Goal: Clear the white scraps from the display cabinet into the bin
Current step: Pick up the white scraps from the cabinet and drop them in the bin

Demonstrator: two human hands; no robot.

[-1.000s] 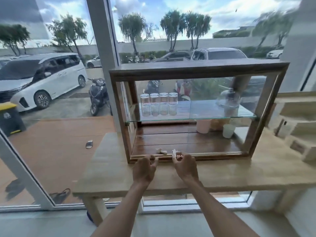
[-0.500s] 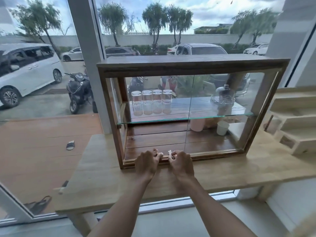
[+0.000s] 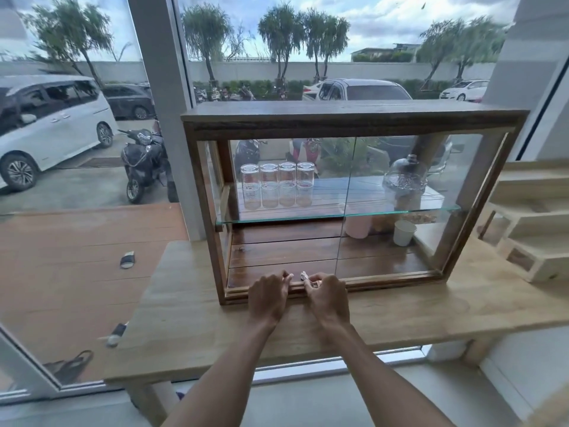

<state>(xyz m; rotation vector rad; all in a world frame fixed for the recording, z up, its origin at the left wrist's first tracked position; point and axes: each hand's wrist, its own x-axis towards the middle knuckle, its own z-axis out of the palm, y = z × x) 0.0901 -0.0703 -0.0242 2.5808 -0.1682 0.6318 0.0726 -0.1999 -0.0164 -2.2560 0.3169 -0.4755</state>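
The wooden display cabinet point(image 3: 354, 118) with glass sides stands on a pale wooden table point(image 3: 431, 309). Both hands are at the left half of its front lower edge, where the front is open. My right hand point(image 3: 328, 298) is closed on white scraps point(image 3: 304, 275) that stick up above its fingers. My left hand point(image 3: 268, 298) is just to the left of it, fingers curled over the sill, with a small white scrap point(image 3: 289, 275) pinched at the fingertips. I see no loose scraps on the dark cabinet floor. No bin is in view.
On the glass shelf point(image 3: 308, 217) stand several upturned glasses point(image 3: 277, 186) and a glass dome jar point(image 3: 405, 183). A pink cup point(image 3: 357, 226) and a white cup point(image 3: 404, 232) stand below it. A stepped wooden stand point(image 3: 535, 229) is at the right.
My left hand has moved forward over the spot where loose scraps lay on the cabinet floor and closed there. The camera has shifted right and nearer. My right hand still holds its scraps.
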